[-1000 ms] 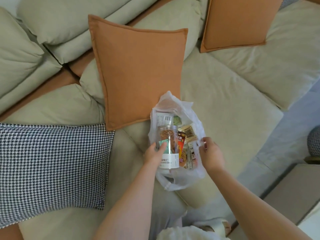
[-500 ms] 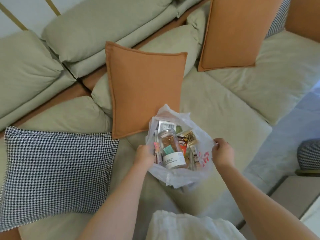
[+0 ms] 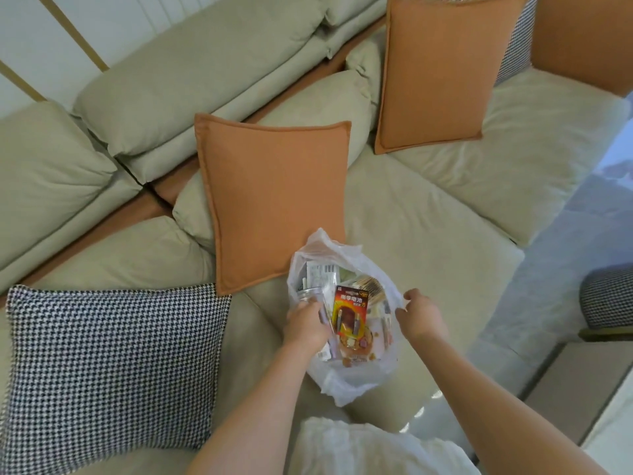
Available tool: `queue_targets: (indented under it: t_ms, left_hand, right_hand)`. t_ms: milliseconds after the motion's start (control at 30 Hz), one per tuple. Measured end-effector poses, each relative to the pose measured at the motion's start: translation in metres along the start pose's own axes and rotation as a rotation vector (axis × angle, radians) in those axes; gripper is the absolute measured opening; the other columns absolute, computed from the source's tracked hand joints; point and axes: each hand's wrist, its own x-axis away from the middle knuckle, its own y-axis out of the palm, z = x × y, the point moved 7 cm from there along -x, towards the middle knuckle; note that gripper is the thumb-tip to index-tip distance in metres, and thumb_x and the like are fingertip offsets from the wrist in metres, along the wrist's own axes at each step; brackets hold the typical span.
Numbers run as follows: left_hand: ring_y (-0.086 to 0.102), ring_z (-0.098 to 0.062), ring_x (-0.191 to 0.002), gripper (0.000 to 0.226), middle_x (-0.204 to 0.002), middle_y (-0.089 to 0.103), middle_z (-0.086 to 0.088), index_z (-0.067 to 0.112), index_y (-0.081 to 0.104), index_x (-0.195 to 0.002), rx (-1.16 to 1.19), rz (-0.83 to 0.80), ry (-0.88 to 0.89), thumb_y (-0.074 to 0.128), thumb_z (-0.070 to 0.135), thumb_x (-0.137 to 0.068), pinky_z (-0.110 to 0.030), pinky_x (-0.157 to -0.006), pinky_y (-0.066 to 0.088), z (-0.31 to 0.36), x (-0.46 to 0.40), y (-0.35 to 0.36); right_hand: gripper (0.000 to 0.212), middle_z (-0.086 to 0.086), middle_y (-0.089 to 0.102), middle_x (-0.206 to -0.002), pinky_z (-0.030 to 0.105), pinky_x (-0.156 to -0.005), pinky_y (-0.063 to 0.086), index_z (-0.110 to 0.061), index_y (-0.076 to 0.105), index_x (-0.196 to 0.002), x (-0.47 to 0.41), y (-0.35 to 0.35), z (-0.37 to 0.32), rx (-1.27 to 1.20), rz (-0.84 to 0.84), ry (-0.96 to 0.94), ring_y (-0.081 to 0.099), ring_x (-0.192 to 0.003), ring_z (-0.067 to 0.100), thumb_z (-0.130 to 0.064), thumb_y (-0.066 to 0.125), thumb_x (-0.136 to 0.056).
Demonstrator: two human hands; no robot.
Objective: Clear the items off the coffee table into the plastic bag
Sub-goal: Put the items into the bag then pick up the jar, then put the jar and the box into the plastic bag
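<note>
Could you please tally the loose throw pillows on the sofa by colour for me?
Orange pillows: 2, the near one behind the plastic bag, the far one further back.
Black-and-white houndstooth pillows: 2, one on the left, one partly hidden at the back.
Total: 4

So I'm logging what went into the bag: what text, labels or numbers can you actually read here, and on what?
"南孚电池" on the red battery pack standing in the bag.
Gold logo at that pack's top right: too small to read.
White packet behind it: a barcode and print, too blurred to read.
Jar under the left hand: no label legible.
The right hand pinches the bag's rim; no print visible there.
</note>
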Motion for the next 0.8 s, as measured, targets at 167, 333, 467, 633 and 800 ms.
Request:
queue_targets:
  t_ms: [167,333,467,633,800]
  left_hand:
    - [0.059,-0.024,-0.101,0.026,-0.115,0.060,-0.002,0.020,0.063,-0.112,-0.122,0.004,0.062,0.055,0.017,-0.086,-0.036,-0.080,0.053,0.023,0.015,-0.006]
    - [0.062,-0.023,-0.103,0.030,-0.116,0.065,-0.004,0.015,0.060,-0.118,-0.166,-0.104,0.161,0.054,0.018,-0.089,-0.036,-0.085,0.052,0.065,0.038,0.016]
    - [0.061,-0.025,-0.098,0.025,-0.111,0.065,-0.003,0.016,0.061,-0.115,-0.276,-0.157,0.264,0.052,0.021,-0.092,-0.036,-0.083,0.052,0.107,0.062,0.045]
    - [0.056,-0.027,-0.118,0.040,-0.128,0.060,-0.006,0.018,0.055,-0.128,-0.400,-0.274,0.361,0.050,0.030,-0.091,-0.034,-0.096,0.046,0.169,0.091,0.098]
    - [0.054,-0.025,-0.124,0.044,-0.133,0.058,-0.008,0.018,0.056,-0.131,-0.546,-0.358,0.490,0.050,0.032,-0.090,-0.034,-0.102,0.045,0.239,0.133,0.162]
  right_hand:
    - [0.042,0.010,0.050,-0.134,0.034,-0.089,0.047,-0.011,0.042,-0.136,0.013,-0.002,0.008,0.076,-0.088,-0.047,0.057,-0.113,0.028,-0.021,0.048,-0.095]
    - [0.040,0.010,0.052,-0.131,0.035,-0.095,0.048,-0.010,0.047,-0.130,0.030,-0.016,0.036,0.106,-0.095,-0.061,0.057,-0.114,0.027,-0.028,0.049,-0.095]
    - [0.042,0.007,0.053,-0.132,0.034,-0.096,0.047,-0.013,0.046,-0.132,0.049,-0.040,0.073,0.143,-0.070,-0.058,0.055,-0.118,0.024,-0.032,0.049,-0.094]
    - [0.043,0.005,0.055,-0.130,0.032,-0.094,0.047,-0.017,0.047,-0.131,0.079,-0.077,0.148,0.170,-0.005,0.029,0.056,-0.117,0.024,-0.036,0.048,-0.093]
    - [0.039,0.004,0.062,-0.123,0.033,-0.091,0.048,-0.018,0.054,-0.123,0.119,-0.113,0.237,0.119,0.077,0.152,0.059,-0.112,0.024,-0.037,0.047,-0.091]
